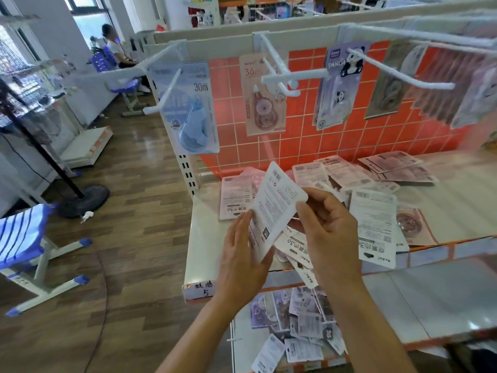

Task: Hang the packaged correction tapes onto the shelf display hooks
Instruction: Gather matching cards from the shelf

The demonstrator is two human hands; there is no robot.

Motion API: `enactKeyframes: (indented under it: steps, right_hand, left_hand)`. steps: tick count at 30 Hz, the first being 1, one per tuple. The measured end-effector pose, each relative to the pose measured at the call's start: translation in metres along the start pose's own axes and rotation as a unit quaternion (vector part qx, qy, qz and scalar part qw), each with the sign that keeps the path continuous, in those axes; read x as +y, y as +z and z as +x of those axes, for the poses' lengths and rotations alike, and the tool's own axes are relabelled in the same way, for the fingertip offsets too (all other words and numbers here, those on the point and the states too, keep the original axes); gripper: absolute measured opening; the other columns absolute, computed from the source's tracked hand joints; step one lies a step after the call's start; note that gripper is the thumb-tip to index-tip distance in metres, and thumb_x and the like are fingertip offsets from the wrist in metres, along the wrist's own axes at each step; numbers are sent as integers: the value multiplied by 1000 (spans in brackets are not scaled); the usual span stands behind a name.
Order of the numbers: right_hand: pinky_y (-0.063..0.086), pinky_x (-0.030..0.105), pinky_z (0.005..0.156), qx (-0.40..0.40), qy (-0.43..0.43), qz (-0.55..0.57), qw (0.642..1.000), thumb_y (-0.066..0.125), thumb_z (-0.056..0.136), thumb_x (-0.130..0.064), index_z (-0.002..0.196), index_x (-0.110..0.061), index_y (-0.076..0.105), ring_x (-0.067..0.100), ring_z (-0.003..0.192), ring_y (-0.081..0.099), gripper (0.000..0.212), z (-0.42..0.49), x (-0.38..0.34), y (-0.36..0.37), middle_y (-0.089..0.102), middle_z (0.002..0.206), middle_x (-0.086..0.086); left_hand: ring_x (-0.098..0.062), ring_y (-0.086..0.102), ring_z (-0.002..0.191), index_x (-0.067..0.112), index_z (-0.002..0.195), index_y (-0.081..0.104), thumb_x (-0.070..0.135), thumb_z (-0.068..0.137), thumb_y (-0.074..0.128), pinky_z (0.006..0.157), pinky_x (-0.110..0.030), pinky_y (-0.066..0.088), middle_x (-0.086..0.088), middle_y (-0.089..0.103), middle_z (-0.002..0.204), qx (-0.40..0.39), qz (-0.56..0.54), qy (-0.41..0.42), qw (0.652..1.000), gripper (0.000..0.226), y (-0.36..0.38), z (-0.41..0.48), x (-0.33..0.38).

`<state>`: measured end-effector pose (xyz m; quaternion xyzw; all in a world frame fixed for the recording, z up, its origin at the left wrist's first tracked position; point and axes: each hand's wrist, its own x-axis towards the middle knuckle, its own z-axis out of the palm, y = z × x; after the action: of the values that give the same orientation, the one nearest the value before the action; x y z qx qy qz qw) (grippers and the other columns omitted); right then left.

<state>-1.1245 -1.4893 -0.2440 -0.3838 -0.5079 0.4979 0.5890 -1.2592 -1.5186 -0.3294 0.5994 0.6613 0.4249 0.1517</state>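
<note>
Nearest on my feed, the lower shelf (243, 354) carries a loose heap of packaged tapes (304, 321) near its left end. Above that, my left hand (242, 257) grips the lower end of one correction tape package (274, 208), fingers curled along its left edge and the thumb against its bottom corner. My right hand (330, 232) pinches the same package at its upper right corner with bent fingers. The package is tilted, its printed back toward me, held in the air over the front left part of the upper shelf (457, 200). Behind my hands a scattered pile of packages (373, 219), mostly backs up, spreads from that shelf's left edge toward its middle. Farther back, white display hooks (293, 76) stick out from the orange tiled back panel (298, 138). A blue 30m package (193, 109) hangs at the left, a pink 36 package (262, 100) next, then a panda package (338, 84). The packages hanging further right are too blurred to read.
</note>
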Motion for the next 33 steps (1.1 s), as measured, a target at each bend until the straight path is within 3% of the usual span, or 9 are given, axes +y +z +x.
enactKeyframes:
  steps: [3, 6, 10, 13, 17, 20, 26, 30, 33]
  right_hand:
    - [58, 31, 77, -2, 5, -7, 1000, 58, 92, -8, 97, -28, 66, 12, 91, 71, 23, 0, 2, -8, 74, 96, -7]
    - [57, 38, 82, -2, 0, -16, 1000, 59, 92, -10, 100, -32, 66, 14, 92, 71, 24, 0, 2, -13, 73, 97, -10]
    - [55, 39, 87, -12, -10, -9, 1000, 57, 93, -7, 104, -31, 66, 13, 97, 69, 28, 0, -2, -25, 73, 100, -10]
    - [54, 35, 86, -4, -17, -3, 1000, 56, 92, -3, 105, -30, 66, 12, 99, 68, 32, 3, -5, -39, 73, 100, -11]
    - [56, 26, 78, 8, -5, 19, 1000, 55, 90, 4, 101, -27, 67, 14, 93, 70, 35, 12, -10, -63, 74, 94, -7]
    - [54, 20, 73, 12, 8, 18, 1000, 57, 89, 3, 102, -25, 68, 14, 86, 69, 32, 20, -13, -81, 72, 88, -4]
    - [55, 37, 87, 5, 28, -33, 999, 60, 90, -4, 108, -26, 69, 15, 94, 67, 29, 32, -7, -105, 72, 95, -4]
    - [54, 45, 89, 21, 41, -57, 997, 60, 90, -5, 108, -29, 69, 16, 97, 66, 31, 42, -3, -121, 71, 100, -5]
    - [56, 42, 86, 28, 47, -59, 997, 59, 90, -5, 103, -33, 69, 15, 95, 67, 32, 50, -2, -133, 71, 98, -5]
  left_hand:
    - [-5, 31, 135, 31, 147, 24, 41, 90, 49, 107, -25, 36, 8, 33, 149, -30, -26, 6, 999, 63, 5, -1, 5]
    - [4, 31, 131, 40, 142, 25, 37, 93, 44, 101, -7, 28, 20, 34, 143, -45, -50, -3, 998, 52, 10, 0, 14]
    - [8, 33, 130, 44, 138, 26, 44, 92, 35, 105, -13, 28, 26, 35, 141, -60, -78, 1, 995, 47, 21, 4, 21]
    - [15, 38, 123, 46, 135, 28, 46, 92, 34, 98, -6, 32, 33, 37, 133, -82, -116, -2, 990, 43, 32, 8, 33]
    - [5, 45, 123, 42, 137, 35, 37, 93, 35, 101, -15, 37, 17, 49, 135, -102, -150, -2, 983, 44, 49, 16, 51]
    - [0, 51, 118, 51, 132, 36, 42, 94, 33, 99, -20, 40, 13, 54, 134, -112, -180, 3, 977, 38, 61, 20, 69]
    - [-8, 56, 120, 34, 134, 49, 55, 92, 38, 100, -28, 46, 11, 63, 125, -132, -249, -11, 959, 48, 78, 29, 95]
    - [-12, 65, 106, 48, 110, 64, 45, 92, 48, 92, -37, 52, 9, 71, 110, -127, -276, -52, 951, 24, 88, 35, 105]
    - [-20, 68, 103, 31, 114, 67, 47, 88, 55, 88, -51, 53, 3, 73, 107, -120, -275, -60, 952, 33, 95, 40, 112]
